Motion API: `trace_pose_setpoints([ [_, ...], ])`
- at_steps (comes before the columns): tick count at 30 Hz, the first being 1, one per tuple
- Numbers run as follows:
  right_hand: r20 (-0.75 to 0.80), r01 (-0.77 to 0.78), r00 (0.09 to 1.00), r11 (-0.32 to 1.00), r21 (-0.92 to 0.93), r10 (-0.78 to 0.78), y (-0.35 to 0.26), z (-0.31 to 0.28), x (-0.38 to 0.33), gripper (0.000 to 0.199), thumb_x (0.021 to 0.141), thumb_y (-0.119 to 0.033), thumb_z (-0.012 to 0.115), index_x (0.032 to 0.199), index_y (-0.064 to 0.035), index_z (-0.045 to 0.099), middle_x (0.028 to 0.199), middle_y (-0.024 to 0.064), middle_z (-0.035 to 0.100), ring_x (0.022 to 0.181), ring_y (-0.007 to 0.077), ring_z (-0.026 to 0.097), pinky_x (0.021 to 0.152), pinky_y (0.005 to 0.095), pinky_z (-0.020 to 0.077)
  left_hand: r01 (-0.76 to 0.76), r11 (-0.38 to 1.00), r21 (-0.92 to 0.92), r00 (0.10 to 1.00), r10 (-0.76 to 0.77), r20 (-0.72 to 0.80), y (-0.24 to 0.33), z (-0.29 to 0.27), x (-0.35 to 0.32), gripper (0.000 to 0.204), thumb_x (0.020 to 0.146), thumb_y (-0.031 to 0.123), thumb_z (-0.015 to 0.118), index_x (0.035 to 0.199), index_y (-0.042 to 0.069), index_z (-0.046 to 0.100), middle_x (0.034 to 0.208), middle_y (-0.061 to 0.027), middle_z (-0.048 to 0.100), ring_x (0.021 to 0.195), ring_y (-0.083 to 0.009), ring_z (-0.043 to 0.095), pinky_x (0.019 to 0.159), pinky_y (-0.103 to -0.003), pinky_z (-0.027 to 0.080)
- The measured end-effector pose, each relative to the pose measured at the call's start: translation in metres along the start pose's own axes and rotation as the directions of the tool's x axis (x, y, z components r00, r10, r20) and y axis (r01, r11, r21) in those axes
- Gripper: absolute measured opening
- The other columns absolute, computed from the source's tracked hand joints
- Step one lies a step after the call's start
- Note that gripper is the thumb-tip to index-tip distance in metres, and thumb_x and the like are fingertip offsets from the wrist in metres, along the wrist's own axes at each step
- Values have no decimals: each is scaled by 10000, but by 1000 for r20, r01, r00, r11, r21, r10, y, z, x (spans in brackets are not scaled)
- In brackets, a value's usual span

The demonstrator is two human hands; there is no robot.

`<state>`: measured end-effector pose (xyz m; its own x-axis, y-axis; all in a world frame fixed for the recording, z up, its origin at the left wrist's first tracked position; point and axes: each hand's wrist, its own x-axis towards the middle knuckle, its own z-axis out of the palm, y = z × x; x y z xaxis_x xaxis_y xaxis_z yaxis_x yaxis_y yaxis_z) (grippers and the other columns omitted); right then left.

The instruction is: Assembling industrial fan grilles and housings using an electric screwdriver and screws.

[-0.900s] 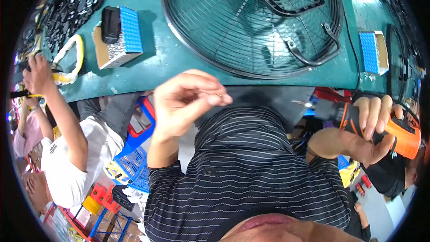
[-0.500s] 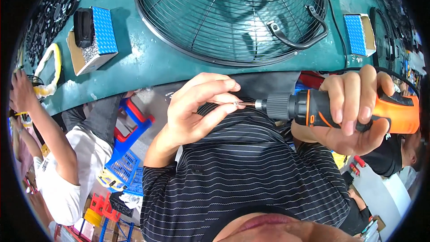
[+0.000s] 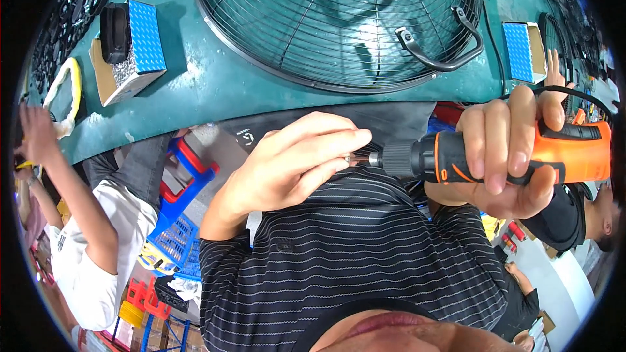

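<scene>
My right hand is wrapped round an orange and black electric screwdriver, held level in front of my chest with its bit to the left. The fingers of my left hand are closed at the bit's tip, pinching a small screw there. Most of the screw is hidden by the fingertips. Beyond both hands a round black wire fan guard lies on the green table, with a curved black handle on its near right part.
A blue-patterned carton of small screws with a black tray on top stands at the left. Another blue carton is at the right, near a black cable. Co-workers sit at both sides; one hand is over the table's left end.
My left hand has moved slightly right, its fingers coming further over the bit's tip. The screwdriver has shifted slightly left. At the right, a co-worker's raised hand has appeared.
</scene>
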<state>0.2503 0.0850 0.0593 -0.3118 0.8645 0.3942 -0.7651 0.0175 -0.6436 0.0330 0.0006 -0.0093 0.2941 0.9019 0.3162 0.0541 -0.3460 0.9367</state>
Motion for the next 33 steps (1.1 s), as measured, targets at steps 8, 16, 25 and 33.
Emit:
trace_pose_setpoints([
  [8,121,-47,991,998,-35,51,8,-6,5,423,849,-122,718,1155,-49,434,832,39,584,594,99,618,579,231,538,105,991,-87,994,-102,42,-7,-2,0,517,763,-60,748,1251,-26,581,1068,-176,648,827,-213,691,741,-319,564],
  [16,351,116,936,970,-212,-35,22,-2,14,464,824,-153,779,1173,-61,487,840,52,618,650,126,651,586,236,566,105,792,602,827,267,-495,-35,-4,-9,826,612,235,932,1296,64,502,1251,-212,491,1123,-360,542,892,-417,502],
  [25,448,116,893,943,-312,38,49,4,38,484,819,-161,793,1177,-60,483,821,63,628,607,133,655,543,248,571,233,560,795,821,325,-470,-52,-16,-6,968,620,413,920,1368,60,417,1460,-300,307,1325,-455,385,1085,-546,332],
  [33,440,-15,877,928,-371,190,55,7,56,471,801,-166,813,1150,-69,512,836,72,654,625,137,678,567,251,587,287,643,710,735,328,-594,-65,-8,-8,617,718,462,831,1212,175,599,1406,-318,402,1276,-475,432,1097,-619,245],
])
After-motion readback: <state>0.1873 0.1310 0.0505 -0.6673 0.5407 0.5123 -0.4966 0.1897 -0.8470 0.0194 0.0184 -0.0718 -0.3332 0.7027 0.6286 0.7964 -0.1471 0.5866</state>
